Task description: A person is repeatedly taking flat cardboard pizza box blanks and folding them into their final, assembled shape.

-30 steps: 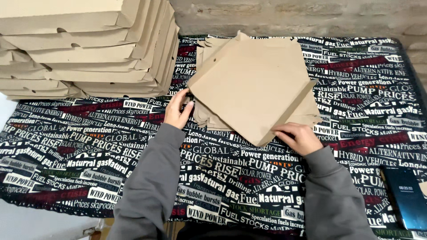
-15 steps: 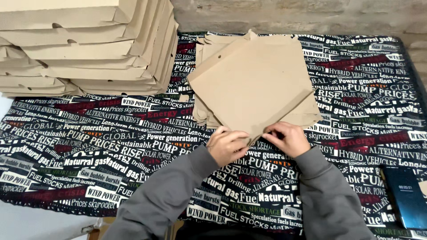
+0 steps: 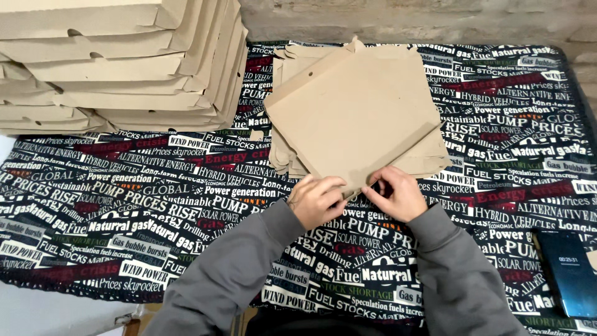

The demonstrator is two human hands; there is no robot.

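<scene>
Printed cloth [image 3: 155, 205], black with headline-style lettering all over it, covers the worktable, and a rough stone wall [image 3: 404, 18] runs along the far edge.

From where I watch, my left hand [image 3: 316, 200] and right hand [image 3: 396, 194] sit almost touching at the near corner of the top cardboard sheet [image 3: 354, 112]. Both are closed in a pinch on that corner, the left from the 9 o'clock side, the right from 3 o'clock; the fingertips curl under the edge, so I cannot tell how much board each one grips.

That sheet lies at 12 o'clock from both hands, turned like a diamond, its long diagonal running from the pinched corner away toward the wall. Neither hand is nearer; they share the corner.

Under it rests a pile of flat blanks [image 3: 286, 155], squared to the table, showing at the sheet's 9 o'clock and 3 o'clock sides.

At 10 o'clock, well apart, stands a stack of folded boxes [image 3: 118, 68], lids shut, contents hidden.

At 4 o'clock, near the table's edge, lies a dark phone [image 3: 569, 270].
</scene>
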